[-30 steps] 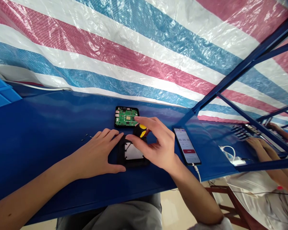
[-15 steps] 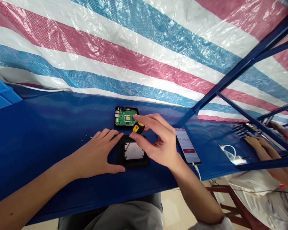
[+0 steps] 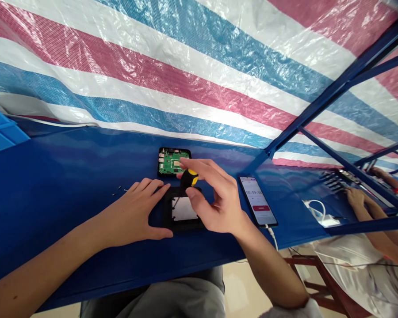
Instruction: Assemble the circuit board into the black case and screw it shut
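A black case part with a silver metal plate (image 3: 185, 209) lies flat on the table. My right hand (image 3: 217, 194) grips a short yellow-and-black screwdriver (image 3: 189, 179) between thumb and fingers; its thin shaft slants down to the plate's upper left corner. Whether the tip sits in a screw is too small to tell. My left hand (image 3: 141, 214) rests with fingers spread against the left side of the case part. Just behind lies an open black case with a green circuit board (image 3: 173, 161), its right side partly covered by my right fingers. Several small screws (image 3: 119, 190) lie beyond my left hand.
A phone (image 3: 258, 201) with a running timer and a charging cable lies right of my right hand. A blue bin (image 3: 3, 128) stands far left. Blue frame bars (image 3: 318, 97) cross the right side. Another person's hands (image 3: 356, 196) are at the table beyond them.
My right fingers have shifted and the screwdriver handle has turned, showing more black and less yellow. My left hand and the case part have stayed in place.
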The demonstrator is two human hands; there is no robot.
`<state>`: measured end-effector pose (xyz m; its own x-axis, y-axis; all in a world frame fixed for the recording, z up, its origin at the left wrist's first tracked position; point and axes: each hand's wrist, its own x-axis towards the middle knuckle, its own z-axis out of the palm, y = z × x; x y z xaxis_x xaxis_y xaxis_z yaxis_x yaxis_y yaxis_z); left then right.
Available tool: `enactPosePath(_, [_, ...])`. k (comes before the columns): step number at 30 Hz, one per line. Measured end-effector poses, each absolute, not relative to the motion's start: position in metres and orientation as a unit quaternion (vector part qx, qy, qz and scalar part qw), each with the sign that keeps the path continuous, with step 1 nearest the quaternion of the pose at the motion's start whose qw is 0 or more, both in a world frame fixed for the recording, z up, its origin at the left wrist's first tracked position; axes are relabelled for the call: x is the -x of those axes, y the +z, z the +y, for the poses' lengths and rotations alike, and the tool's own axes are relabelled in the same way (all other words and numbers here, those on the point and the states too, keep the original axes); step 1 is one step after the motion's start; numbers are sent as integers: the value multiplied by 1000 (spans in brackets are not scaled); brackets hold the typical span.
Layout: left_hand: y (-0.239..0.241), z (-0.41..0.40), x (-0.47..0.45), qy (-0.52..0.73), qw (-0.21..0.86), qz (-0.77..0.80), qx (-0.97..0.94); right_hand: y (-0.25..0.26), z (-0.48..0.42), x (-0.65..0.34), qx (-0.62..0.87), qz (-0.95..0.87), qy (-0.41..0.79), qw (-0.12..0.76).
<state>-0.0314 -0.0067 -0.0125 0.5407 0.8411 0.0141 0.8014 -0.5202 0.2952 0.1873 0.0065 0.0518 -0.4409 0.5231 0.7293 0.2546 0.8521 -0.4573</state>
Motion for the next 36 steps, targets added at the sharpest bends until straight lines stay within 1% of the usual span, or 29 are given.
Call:
enactPosePath(2, [-14, -6, 32, 77, 127, 475, -867, 51, 7, -187, 231, -836, 150, 474])
enactPosePath(6, [-14, -7, 32, 72, 129, 478, -866, 51, 7, -188, 246, -830, 129, 483])
enactPosePath(11, [-10, -7, 31, 58, 132, 479, -866, 54, 5, -189, 238, -837, 170, 462])
enactPosePath(17, [-12, -6, 31, 66, 133, 480, -865, 52, 6, -189, 237, -842, 172, 453])
enactPosePath(20, [-15, -5, 32, 75, 134, 478, -865, 51, 7, -188, 238, -837, 174, 462])
enactPosePath(25, [-17, -5, 33, 77, 122, 475, -868, 51, 7, -188, 255, -825, 142, 485])
enactPosePath(31, [-18, -5, 33, 80, 119, 474, -869, 52, 5, -190, 251, -834, 179, 458])
enactPosePath(36, [-20, -6, 34, 75, 124, 477, -867, 51, 8, -189, 243, -834, 139, 475])
